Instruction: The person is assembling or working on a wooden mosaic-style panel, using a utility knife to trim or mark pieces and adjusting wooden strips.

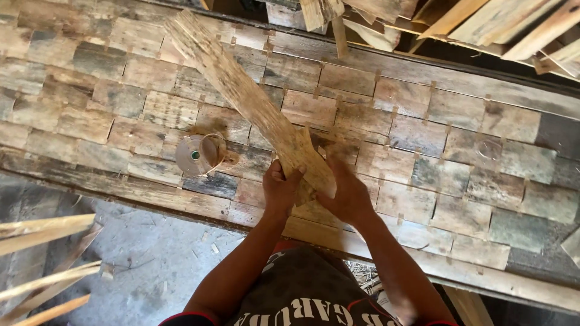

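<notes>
Rough, weathered wood fills the view: a long bench surfaced with a patchwork of thin veneer squares, grey, tan and brown, joined by small strips. Beyond its far edge lies a heap of pale wooden offcuts, and more pale slats jut in over the concrete floor off the near left corner. At the middle of the near edge a person stands holding a long strip of veneer, which slants up from the hands toward the far left of the bench. The left hand has its fingers clamped around the strip's lower end, thumb on top. The right hand presses on the same end just beside it, fingers curled over the wood. Near the left hand, a roll of clear tape stands on the bench, apart from the strip.
</notes>
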